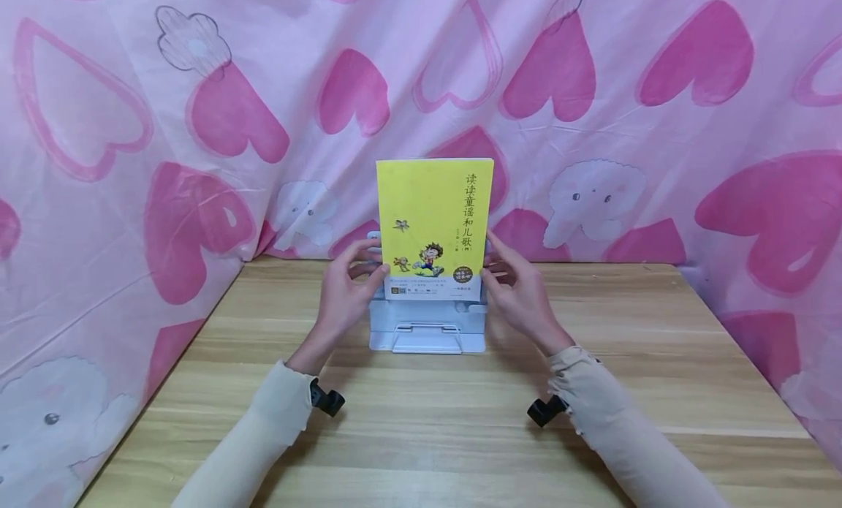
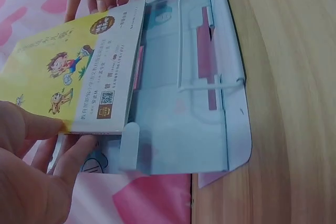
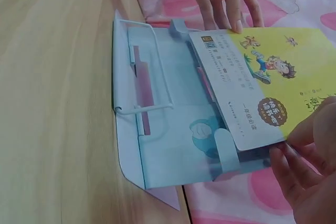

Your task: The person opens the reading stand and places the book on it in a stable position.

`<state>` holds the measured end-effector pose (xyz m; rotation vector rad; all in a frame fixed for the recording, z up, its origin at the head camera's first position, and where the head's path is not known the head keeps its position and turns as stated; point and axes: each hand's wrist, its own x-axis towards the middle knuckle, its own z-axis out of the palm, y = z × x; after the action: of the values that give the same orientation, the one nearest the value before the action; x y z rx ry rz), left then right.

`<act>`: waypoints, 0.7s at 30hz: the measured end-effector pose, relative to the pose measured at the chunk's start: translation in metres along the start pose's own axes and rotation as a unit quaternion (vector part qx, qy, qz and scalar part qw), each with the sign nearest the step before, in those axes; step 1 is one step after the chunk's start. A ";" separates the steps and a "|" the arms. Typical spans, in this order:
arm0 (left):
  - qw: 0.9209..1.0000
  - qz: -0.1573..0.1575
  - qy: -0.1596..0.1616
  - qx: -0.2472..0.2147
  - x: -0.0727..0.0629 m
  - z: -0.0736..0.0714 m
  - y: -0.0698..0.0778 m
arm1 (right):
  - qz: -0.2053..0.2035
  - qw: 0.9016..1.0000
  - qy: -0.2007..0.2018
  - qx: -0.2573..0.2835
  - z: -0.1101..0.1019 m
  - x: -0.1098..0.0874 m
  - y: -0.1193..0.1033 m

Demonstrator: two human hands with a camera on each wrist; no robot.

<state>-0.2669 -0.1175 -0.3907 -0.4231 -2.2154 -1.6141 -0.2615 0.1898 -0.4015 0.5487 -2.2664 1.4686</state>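
Note:
A yellow picture book (image 1: pixel 430 208) with a white lower band stands upright, its cover facing me. At its left edge my left hand (image 1: pixel 347 287) pinches it, the thumb on the cover and the fingers behind. My right hand (image 1: pixel 524 294) grips the opposite edge in the same way. Behind and below the book is a light blue book stand (image 1: pixel 427 316), its upper part mostly hidden. In the left wrist view the book's bottom edge lies above the stand's ledge, close to a small clip tab (image 2: pixel 129 145). A white wire bracket (image 3: pixel 164 72) juts from the stand's base.
The stand rests on a wood-grain table (image 1: pixel 421 420) near its back edge. A pink curtain (image 1: pixel 408 25) with hearts and white animals hangs behind and at the sides. Each wrist wears a small black camera mount (image 1: pixel 327 398).

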 end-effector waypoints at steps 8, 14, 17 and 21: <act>0.999 -0.006 0.008 0.050 0.001 -0.002 0.000 | -0.027 0.998 0.028 -0.056 0.008 -0.001 0.002; 0.998 -0.021 -0.001 0.063 -0.001 -0.003 -0.001 | -0.035 0.996 0.039 -0.073 0.012 -0.005 0.004; 0.997 -0.028 -0.011 0.078 -0.003 -0.004 -0.001 | -0.038 0.995 0.042 -0.078 0.013 -0.007 0.004; 0.995 -0.036 -0.023 0.095 -0.007 -0.006 -0.002 | -0.046 0.994 0.041 -0.091 0.015 -0.009 0.006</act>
<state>-0.2609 -0.1241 -0.3944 -0.3328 -2.4184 -1.4234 -0.2584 0.1797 -0.4164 0.5202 -2.2504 1.2036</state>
